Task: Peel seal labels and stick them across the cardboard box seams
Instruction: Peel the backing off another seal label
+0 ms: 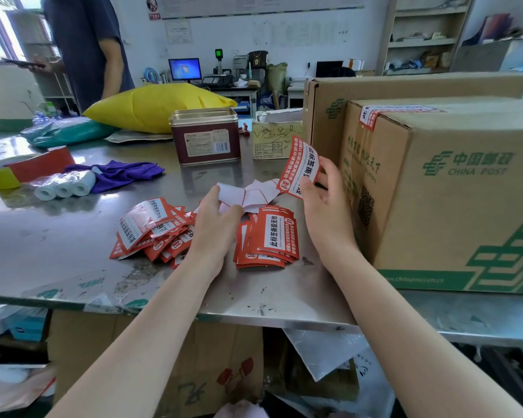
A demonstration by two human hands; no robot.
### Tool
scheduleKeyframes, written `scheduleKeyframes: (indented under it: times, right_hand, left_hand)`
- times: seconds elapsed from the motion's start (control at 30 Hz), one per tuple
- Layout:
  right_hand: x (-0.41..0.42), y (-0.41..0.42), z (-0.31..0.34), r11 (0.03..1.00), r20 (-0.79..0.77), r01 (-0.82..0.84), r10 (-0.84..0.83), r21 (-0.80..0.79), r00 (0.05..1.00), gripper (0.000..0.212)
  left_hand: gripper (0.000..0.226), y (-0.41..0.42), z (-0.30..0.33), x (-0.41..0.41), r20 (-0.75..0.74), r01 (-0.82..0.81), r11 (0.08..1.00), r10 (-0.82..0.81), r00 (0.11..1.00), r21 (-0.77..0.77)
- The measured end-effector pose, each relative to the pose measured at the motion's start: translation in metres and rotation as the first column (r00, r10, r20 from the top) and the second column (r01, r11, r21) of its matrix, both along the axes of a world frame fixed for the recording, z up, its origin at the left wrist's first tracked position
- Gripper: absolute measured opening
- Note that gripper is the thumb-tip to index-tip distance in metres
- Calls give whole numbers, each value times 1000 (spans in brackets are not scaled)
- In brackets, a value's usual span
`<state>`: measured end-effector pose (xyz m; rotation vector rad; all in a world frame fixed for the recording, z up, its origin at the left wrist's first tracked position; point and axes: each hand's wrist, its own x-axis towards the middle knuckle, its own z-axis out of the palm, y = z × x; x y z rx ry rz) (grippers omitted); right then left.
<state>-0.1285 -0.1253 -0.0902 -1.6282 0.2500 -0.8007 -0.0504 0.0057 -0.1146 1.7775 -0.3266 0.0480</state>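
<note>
Steel desk (73,236), post office. Right hand (323,203) pinches peeled label (299,168) just beside box (435,182); left hand (215,224) grips backing paper (248,193). Risk: sticky label curling onto itself.

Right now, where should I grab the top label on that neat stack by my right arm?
Probably pinch the neat stack's near short edge, coming from your side. Its corners curl up off the steel table there, while the left hand crowds its far end.
</note>
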Motion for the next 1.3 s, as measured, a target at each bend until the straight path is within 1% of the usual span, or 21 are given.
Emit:
scheduleKeyframes:
  times: [0.07,0.13,0.2,0.27,0.3,0.33,0.4,0.47,0.57,0.63,0.77,0.97,1.07,1.13,1.3]
  right_hand:
    - [1,0,-1,1000,-10,-4,4,-9,1000,42]
    - [2,0,-3,999,-40,3,-5,-37,999,42]
    - [3,0,-5,996,-68,7,-13,-86,998,41]
    - [2,1,-5,983,-79,4,-18,-182,997,39]
    - [1,2,-4,970,-88,0,-22,-242,996,38]
    - [0,4,-4,954,-97,-7,-23,-299,995,36]
    - [-1,6,-5,926,-113,-35,-8,-375,994,34]
    - [-2,8,-5,917,-120,-68,22,-394,993,33]
    - [-3,9,-4,911,-144,-100,46,-399,989,33]
    - [-3,10,-4,905,-170,-120,54,-409,984,34]
    - [-4,12,-4,890,-191,-144,66,-432,979,34]
    - [-5,14,-5,878,-173,-161,91,-452,981,37]
    - [-5,12,-4,907,-153,-164,112,-388,982,43]
    - [-5,11,-2,934,-107,-142,113,-326,988,44]
    - [-3,9,-2,956,-36,-85,78,-280,996,49]
  left_hand:
    - [61,1,2,0,33,-66,995,64,997,76]
    - [53,1,6,-6,115,-148,982,135,984,113]
    - [50,1,7,-11,240,-228,969,200,950,98]
    - [49,2,8,-17,409,-248,966,199,891,71]
    - [47,1,8,-18,480,-236,969,173,860,72]
    - [46,1,7,-18,533,-228,971,154,832,75]
    - [41,1,6,-18,591,-207,975,122,797,78]
    - [30,1,5,-18,606,-194,978,110,788,74]
    - [14,1,4,-16,586,-208,976,130,800,67]
    - [15,0,4,-16,597,-216,975,139,790,59]
    - [25,0,5,-15,621,-218,975,137,772,55]
    - [8,-1,4,-17,594,-247,968,171,786,48]
    - [8,0,3,-15,606,-253,967,191,772,18]
    - [10,0,3,-15,605,-256,967,199,771,8]
    - [13,-4,3,-19,632,-271,962,184,753,43]
